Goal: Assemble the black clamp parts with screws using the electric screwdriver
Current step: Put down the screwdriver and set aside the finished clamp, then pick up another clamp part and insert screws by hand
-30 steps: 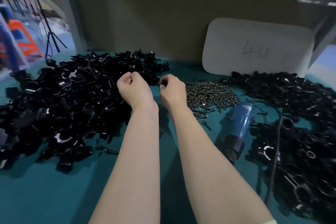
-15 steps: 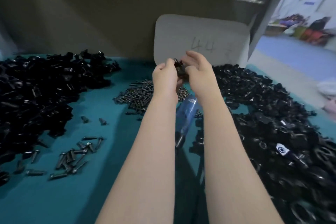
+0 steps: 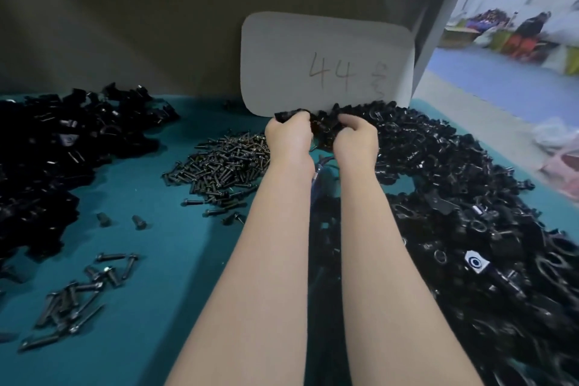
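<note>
Your left hand and right hand, fingers curled, grip a black clamp part between them at the far edge of the right-hand clamp pile (screw pile lies just left).

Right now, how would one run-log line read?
left hand: grips black clamp parts | right hand: grips black clamp parts | electric screwdriver: untouched, mostly hidden between forearms | screws: piled left of hands

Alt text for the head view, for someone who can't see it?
Left hand and right hand hold black clamp parts over the right pile, before a white card marked 44. Screws lie heaped on the teal table to their left.
</note>
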`<control>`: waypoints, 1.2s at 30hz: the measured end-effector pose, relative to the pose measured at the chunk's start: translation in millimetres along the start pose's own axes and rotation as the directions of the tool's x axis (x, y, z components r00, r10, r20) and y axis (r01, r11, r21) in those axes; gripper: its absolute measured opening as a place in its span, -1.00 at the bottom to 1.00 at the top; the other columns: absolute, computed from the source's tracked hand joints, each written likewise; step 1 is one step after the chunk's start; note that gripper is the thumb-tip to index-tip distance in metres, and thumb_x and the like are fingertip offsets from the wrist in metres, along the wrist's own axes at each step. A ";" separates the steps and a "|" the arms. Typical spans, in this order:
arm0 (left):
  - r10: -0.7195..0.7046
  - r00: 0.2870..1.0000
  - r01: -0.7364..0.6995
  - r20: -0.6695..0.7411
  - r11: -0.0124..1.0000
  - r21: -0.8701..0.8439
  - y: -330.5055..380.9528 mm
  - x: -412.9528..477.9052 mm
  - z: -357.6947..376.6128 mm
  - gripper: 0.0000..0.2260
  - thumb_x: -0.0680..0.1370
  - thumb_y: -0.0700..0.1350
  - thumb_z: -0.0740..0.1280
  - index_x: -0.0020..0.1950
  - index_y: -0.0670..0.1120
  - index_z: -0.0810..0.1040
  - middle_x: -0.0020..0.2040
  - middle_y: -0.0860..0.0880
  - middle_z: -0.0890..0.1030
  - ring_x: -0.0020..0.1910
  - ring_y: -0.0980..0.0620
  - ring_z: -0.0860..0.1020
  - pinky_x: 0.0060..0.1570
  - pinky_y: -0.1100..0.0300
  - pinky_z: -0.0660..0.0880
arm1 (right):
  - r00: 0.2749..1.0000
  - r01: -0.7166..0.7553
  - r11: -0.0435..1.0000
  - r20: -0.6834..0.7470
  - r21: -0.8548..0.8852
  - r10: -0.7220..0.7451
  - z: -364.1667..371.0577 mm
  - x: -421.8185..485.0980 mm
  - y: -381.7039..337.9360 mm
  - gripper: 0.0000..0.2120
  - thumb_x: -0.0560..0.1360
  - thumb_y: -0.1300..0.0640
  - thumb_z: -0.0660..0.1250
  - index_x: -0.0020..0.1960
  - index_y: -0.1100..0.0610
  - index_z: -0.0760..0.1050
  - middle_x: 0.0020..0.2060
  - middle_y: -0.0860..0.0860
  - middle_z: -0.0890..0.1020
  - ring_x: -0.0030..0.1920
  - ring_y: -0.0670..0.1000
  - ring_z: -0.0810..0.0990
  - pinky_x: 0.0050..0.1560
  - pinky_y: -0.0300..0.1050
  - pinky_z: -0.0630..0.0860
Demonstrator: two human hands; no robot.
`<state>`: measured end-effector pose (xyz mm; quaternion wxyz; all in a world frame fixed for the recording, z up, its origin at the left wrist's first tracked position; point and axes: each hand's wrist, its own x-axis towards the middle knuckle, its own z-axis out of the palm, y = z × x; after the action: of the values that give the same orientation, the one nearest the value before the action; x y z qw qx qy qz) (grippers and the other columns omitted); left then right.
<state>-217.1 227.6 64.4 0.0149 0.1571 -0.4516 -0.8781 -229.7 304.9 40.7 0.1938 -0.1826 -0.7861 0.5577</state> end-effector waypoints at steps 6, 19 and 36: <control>-0.127 0.990 0.134 0.065 0.983 -0.126 0.6 2.3 1.7 -0.82 0.63 -0.25 0.21 -0.18 -0.18 0.42 -0.24 -0.10 0.51 -0.38 0.11 0.39 -0.40 0.35 0.38 | 0.970 -0.158 0.820 0.069 -0.550 0.233 14.7 17.3 14.1 -0.53 0.54 0.23 0.14 0.43 0.00 0.30 0.54 0.10 -0.06 0.47 0.23 0.05 0.46 0.18 0.06; -0.171 0.978 0.192 0.121 0.963 -0.192 -5.9 -2.3 1.6 -0.88 0.60 -0.23 0.30 0.10 -0.24 0.43 -0.22 -0.06 0.47 -0.33 0.11 0.48 -0.28 0.32 0.51 | 0.968 -0.203 0.775 -0.002 -0.598 0.252 24.1 26.5 31.3 -0.50 0.61 -0.12 0.08 0.34 0.23 0.40 0.49 0.17 0.02 0.43 0.27 0.05 0.44 0.18 0.02; 0.084 0.994 -0.074 0.071 0.988 -0.134 12.1 -30.2 -58.3 -0.82 0.66 -0.22 0.17 0.21 -0.14 0.50 0.18 -0.17 0.53 0.01 -0.04 0.55 -0.24 0.30 0.58 | 0.991 -0.059 0.837 0.136 0.544 -0.018 -12.7 -56.4 -22.1 -0.73 0.53 0.29 0.32 0.19 0.20 0.35 0.05 0.11 0.51 -0.12 -0.04 0.60 -0.08 -0.19 0.63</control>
<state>-172.9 179.5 50.3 0.0426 0.1044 -0.3990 -0.9100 -176.4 279.9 59.8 0.1781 -0.0902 -0.6036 0.7719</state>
